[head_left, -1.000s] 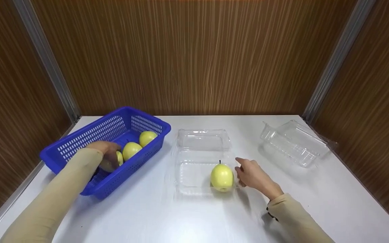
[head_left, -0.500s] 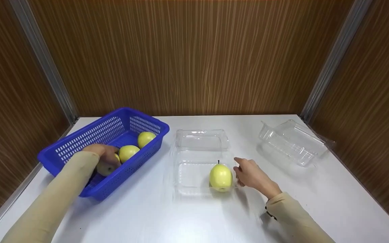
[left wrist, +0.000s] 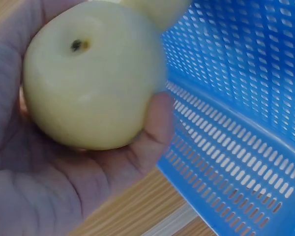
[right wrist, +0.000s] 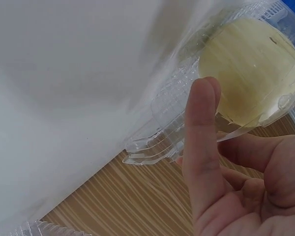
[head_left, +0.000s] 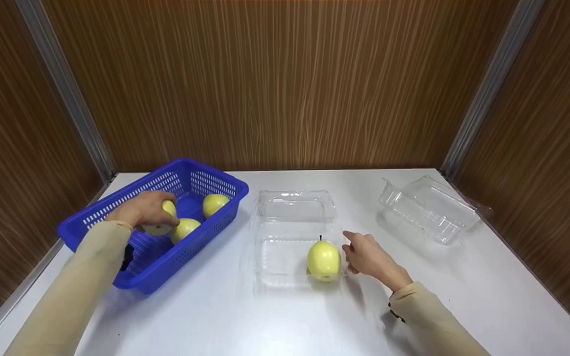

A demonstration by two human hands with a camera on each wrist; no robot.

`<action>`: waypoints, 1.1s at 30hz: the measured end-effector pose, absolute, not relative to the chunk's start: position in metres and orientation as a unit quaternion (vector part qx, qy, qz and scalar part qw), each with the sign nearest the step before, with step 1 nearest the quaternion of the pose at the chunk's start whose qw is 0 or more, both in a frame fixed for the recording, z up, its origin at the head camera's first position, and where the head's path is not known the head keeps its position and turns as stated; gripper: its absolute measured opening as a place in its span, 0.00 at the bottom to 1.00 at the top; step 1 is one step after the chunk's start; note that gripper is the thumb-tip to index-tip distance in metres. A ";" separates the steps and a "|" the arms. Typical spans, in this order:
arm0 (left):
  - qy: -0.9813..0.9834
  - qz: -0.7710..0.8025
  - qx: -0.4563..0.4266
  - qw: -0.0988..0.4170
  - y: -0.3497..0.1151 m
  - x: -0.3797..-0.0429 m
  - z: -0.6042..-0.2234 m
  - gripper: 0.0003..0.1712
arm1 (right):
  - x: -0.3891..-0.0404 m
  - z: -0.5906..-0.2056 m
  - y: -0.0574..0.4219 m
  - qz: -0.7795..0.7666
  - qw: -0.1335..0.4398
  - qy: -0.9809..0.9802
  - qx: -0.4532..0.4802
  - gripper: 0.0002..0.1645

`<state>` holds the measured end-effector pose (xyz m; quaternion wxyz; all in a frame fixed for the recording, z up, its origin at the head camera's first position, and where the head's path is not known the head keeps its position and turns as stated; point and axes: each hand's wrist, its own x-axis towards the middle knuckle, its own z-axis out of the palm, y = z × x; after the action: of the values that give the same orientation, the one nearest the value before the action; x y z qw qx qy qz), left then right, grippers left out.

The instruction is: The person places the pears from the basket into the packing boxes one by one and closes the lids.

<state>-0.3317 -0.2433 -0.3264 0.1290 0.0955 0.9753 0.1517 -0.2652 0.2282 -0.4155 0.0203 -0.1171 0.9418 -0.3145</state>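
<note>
In the head view my left hand (head_left: pixel 149 210) grips a yellow-green apple (left wrist: pixel 96 73) inside the blue basket (head_left: pixel 149 284). In the left wrist view my fingers and thumb wrap round its sides. Two more apples lie in the basket: one apple (head_left: pixel 184 230) close by my fingertips, another apple (head_left: pixel 214 204) farther back. My right hand (head_left: pixel 371 257) is at the right edge of an opened clear plastic container (head_left: pixel 282 254), its thumb and curled fingers pinching the rim and its index finger straight. One apple (head_left: pixel 324 260) sits in the container's right side, stem away from me.
A second clear plastic container (head_left: pixel 428 210) lies at the back right of the white table (head_left: pixel 215 316). Wood-patterned panels (head_left: pixel 285 84) close off the back and both sides. The first container's lid (head_left: pixel 296 205) lies folded back behind it.
My left hand has risen and shifted slightly away from me with the apple in its grip. The neighbouring apple has shifted slightly toward me. My right hand stays in place.
</note>
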 end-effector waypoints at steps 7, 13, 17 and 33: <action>0.973 0.204 0.100 0.039 -0.218 -0.323 -0.322 0.35 | -0.265 -0.414 0.227 -0.315 0.018 0.942 -0.114 0.28; 0.969 0.238 0.060 -0.004 -0.193 -0.320 -0.318 0.36 | -0.265 -0.413 0.228 -0.311 0.022 0.943 -0.113 0.29; 0.966 0.250 0.058 -0.005 -0.182 -0.319 -0.313 0.34 | -0.267 -0.413 0.228 -0.310 0.025 0.944 -0.110 0.29; 0.956 0.285 0.070 -0.010 -0.128 -0.314 -0.312 0.47 | -0.268 -0.415 0.226 -0.303 0.013 0.946 -0.116 0.27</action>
<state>-0.3136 -0.1279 -0.3115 -0.0103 0.0700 0.9559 0.2851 -0.2681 0.2262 -0.4154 0.0128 -0.1155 0.9460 -0.3026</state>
